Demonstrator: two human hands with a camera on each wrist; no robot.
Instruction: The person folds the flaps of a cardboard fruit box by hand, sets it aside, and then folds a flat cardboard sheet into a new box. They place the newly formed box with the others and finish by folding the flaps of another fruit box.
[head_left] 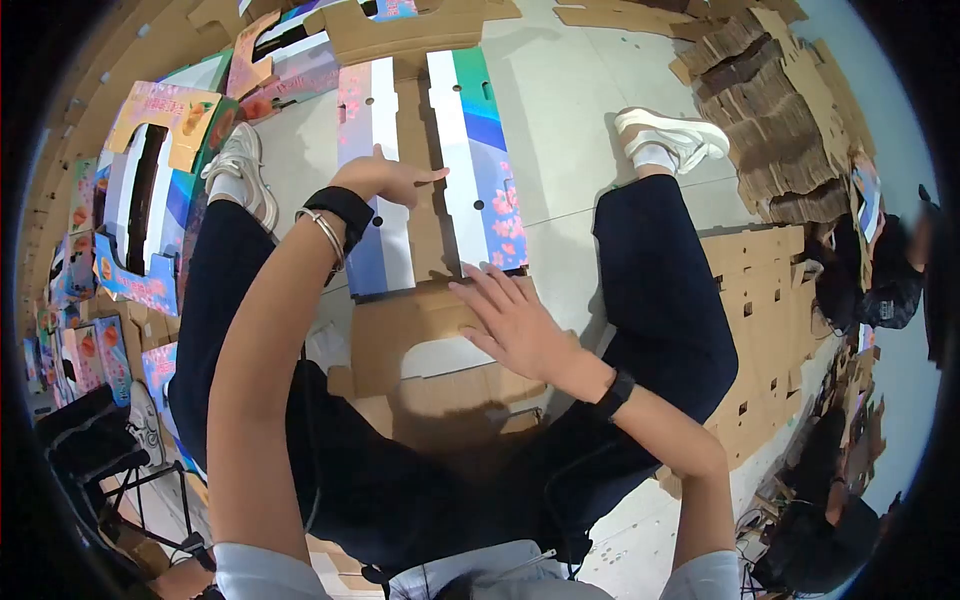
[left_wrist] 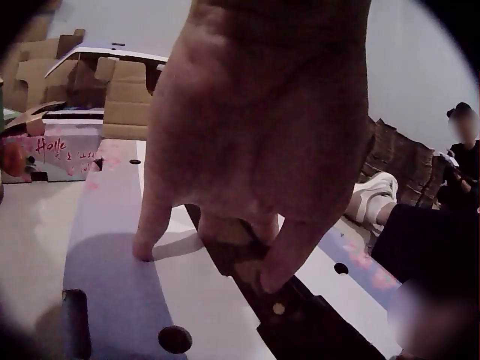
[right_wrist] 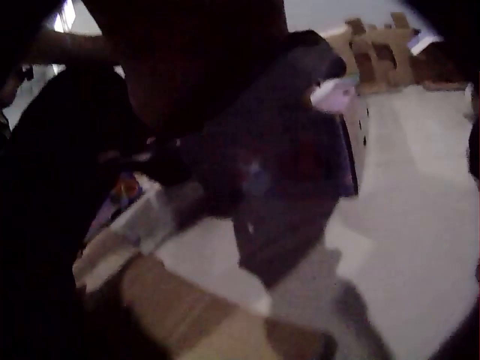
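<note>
A carton [head_left: 470, 130] with a long gap between its two printed top flaps lies on the floor between the person's legs. My left hand [head_left: 385, 182] is over the left flap [head_left: 390, 250], its digits spread. One fingertip rests on the lilac part of that flap in the left wrist view, while another reaches over the dark gap [left_wrist: 300, 322]. My right hand [head_left: 515, 330] has its fingers spread, fingertips right at the near end of the right flap [head_left: 490, 225]. The right wrist view is dark and blurred, hiding the fingers.
Printed cartons [head_left: 150, 200] stand to the left. A stack of folded cardboard [head_left: 770, 120] is at the right, with a flat perforated sheet [head_left: 760, 330] nearer. The person's shoes [head_left: 675, 140] flank the carton. Other people [head_left: 885, 260] sit at the far right.
</note>
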